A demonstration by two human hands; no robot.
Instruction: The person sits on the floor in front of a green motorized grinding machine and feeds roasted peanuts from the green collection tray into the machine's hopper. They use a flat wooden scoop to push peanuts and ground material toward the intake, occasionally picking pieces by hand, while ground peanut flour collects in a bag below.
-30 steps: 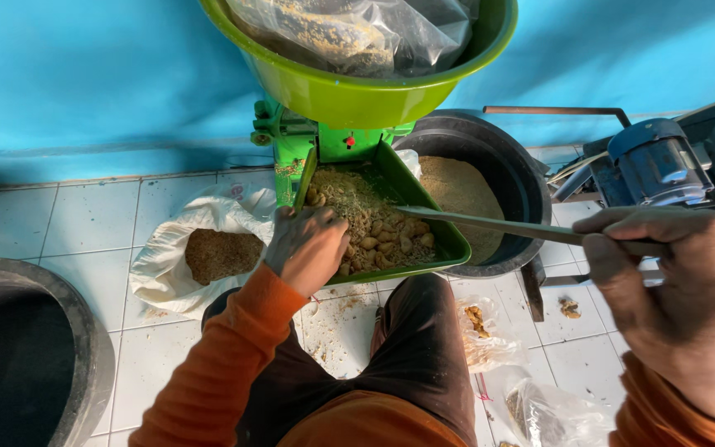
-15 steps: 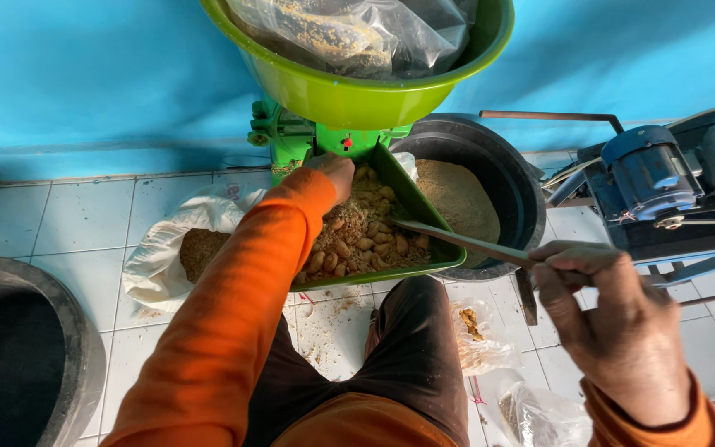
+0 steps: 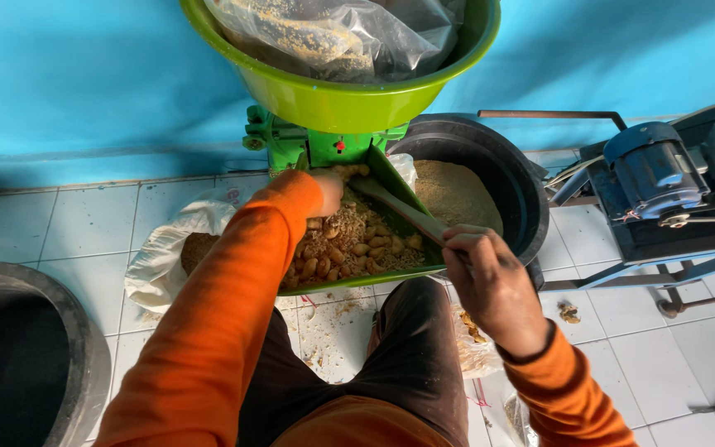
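Blue wall behind; right hand [image 3: 490, 277] now grips stick [image 3: 403, 211] lower, left hand [image 3: 326, 190] stays buried, grip unclear.

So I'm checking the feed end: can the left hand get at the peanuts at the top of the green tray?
Probably yes: the left hand already lies on the peanuts there, and the stick stays to its right.

Long orange sleeves [image 3: 208, 331] on both arms, dark brown trousers [image 3: 407, 364].

A small milling workshop — green grinding machine [image 3: 333, 153], blue electric motor [image 3: 654, 170], black tubs [image 3: 531, 207] of meal on tiled floor [image 3: 59, 228].
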